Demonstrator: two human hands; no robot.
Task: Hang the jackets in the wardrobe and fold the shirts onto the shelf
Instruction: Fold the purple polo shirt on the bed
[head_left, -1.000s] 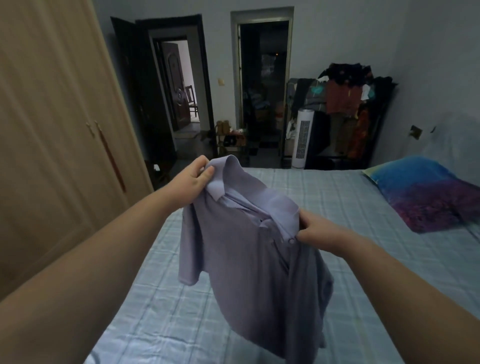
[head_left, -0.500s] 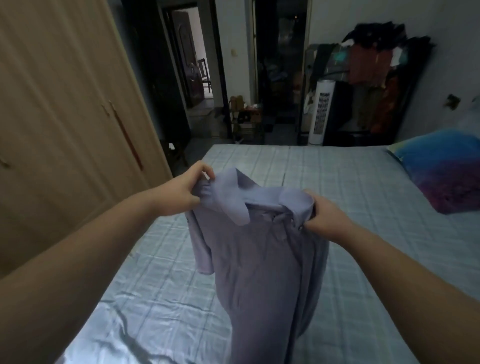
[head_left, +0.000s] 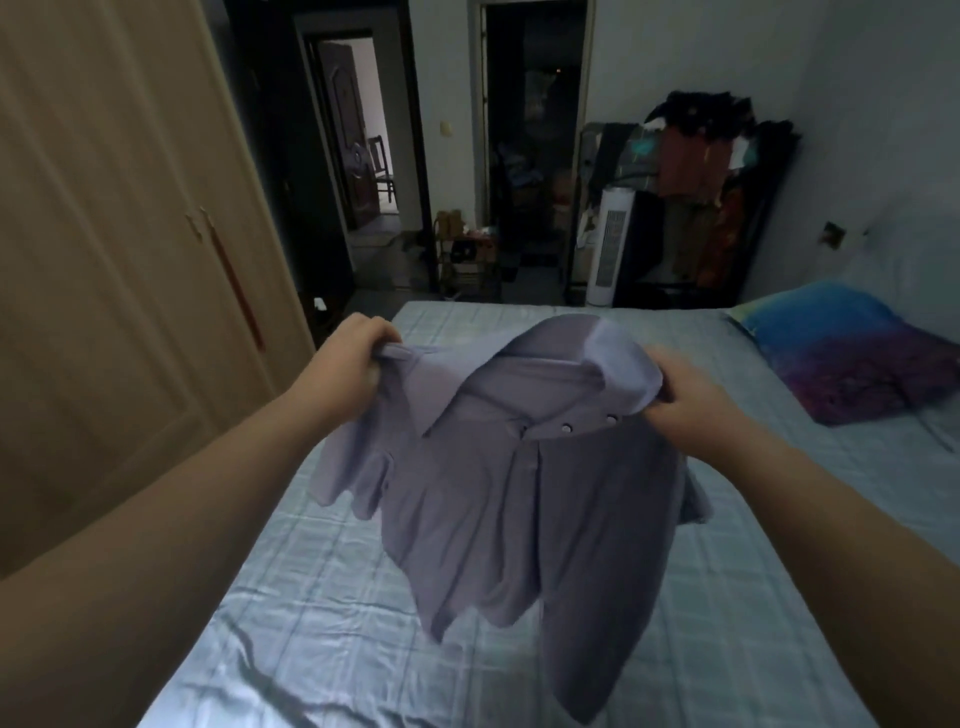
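A lilac collared shirt (head_left: 498, 499) with small buttons hangs in the air over the bed (head_left: 322, 613), spread wide with its front facing me. My left hand (head_left: 345, 371) grips the shirt's left shoulder by the collar. My right hand (head_left: 685, 400) grips the right shoulder. The shirt's hem dangles just above the bedsheet. The wardrobe (head_left: 119, 249) stands at the left with its doors shut.
A blue and purple pillow (head_left: 852, 353) lies at the bed's right side. A rack piled with clothes (head_left: 696, 197) and a white tower fan (head_left: 610, 247) stand beyond the bed. Two dark doorways open in the far wall.
My hands have moved apart, and the shirt, bunched and hanging narrow before, is now stretched out wide by its shoulders with the collar open toward me.
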